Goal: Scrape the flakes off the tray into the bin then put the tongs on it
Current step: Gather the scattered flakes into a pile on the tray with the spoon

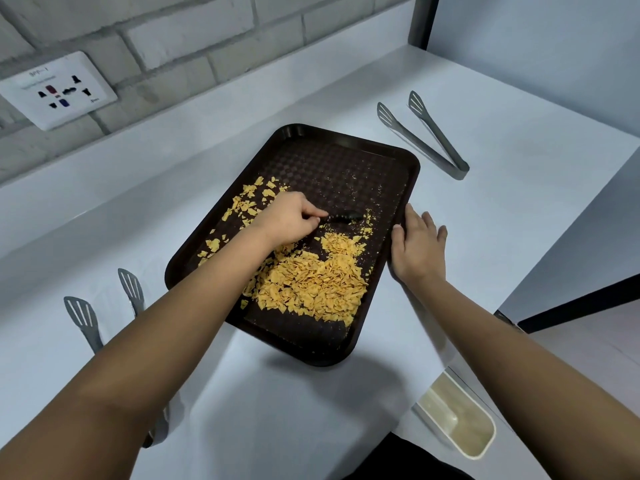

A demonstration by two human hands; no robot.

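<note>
A dark brown tray lies slanted on the white counter, its near corner over the counter's front edge. Yellow flakes are heaped on its near half, with loose ones scattered toward its left side. My left hand grips a small black spoon whose bowl touches the tray beside the flakes. My right hand rests with straight fingers against the tray's right rim. A white bin hangs below the counter edge at the lower right. One pair of grey tongs lies beyond the tray on the right.
A second pair of grey tongs lies at the left, partly hidden under my left forearm. A wall socket plate sits on the brick wall behind. The counter ends at a grey partition on the right.
</note>
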